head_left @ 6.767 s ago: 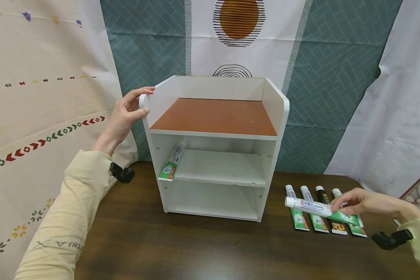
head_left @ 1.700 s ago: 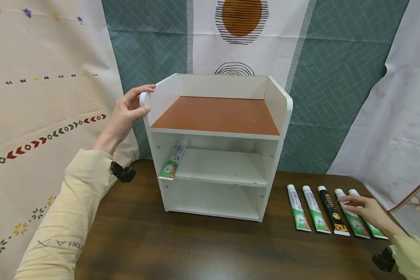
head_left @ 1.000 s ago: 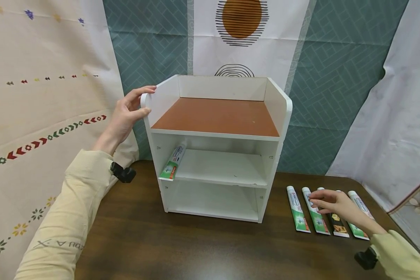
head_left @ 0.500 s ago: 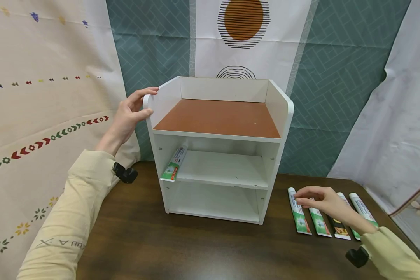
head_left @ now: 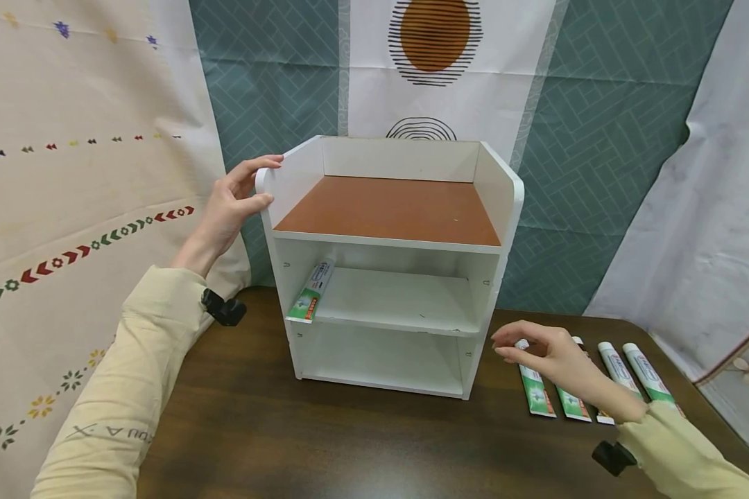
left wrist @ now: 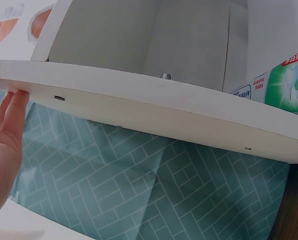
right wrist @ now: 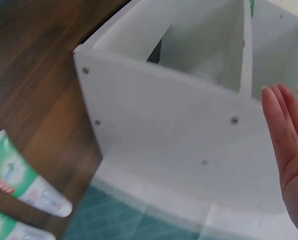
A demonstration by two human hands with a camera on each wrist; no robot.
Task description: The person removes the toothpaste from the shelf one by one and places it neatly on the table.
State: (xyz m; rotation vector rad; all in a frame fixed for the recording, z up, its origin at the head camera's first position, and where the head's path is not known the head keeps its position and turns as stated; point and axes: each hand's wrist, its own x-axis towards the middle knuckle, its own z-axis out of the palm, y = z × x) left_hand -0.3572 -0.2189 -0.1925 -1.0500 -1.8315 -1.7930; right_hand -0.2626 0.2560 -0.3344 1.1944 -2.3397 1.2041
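Observation:
The left hand (head_left: 225, 208) grips the upper left side panel of a white shelf unit (head_left: 381, 324), thumb at the panel's front edge; in the left wrist view its fingers (left wrist: 14, 117) lie against the outer face. The right hand (head_left: 552, 353) hovers above the left end of a row of toothpaste tubes, fingers loosely bent and holding nothing. A green-and-white toothpaste tube (head_left: 538, 395) lies leftmost, partly under the hand. To the right lie several more, with a black tube (head_left: 605, 418) mostly hidden by the hand. Another toothpaste tube (head_left: 312, 291) lies on the middle shelf at left.
The shelf unit has a brown top board (head_left: 390, 210) with raised white walls. It stands on a dark wooden table (head_left: 349, 443). A teal patterned cloth (head_left: 605, 159) hangs behind, with pale cloths at both sides.
The right hand earlier held a toothpaste tube over the row; that tube now lies at the row's right end. The hand has since moved left, toward the shelf. The left hand keeps its hold.

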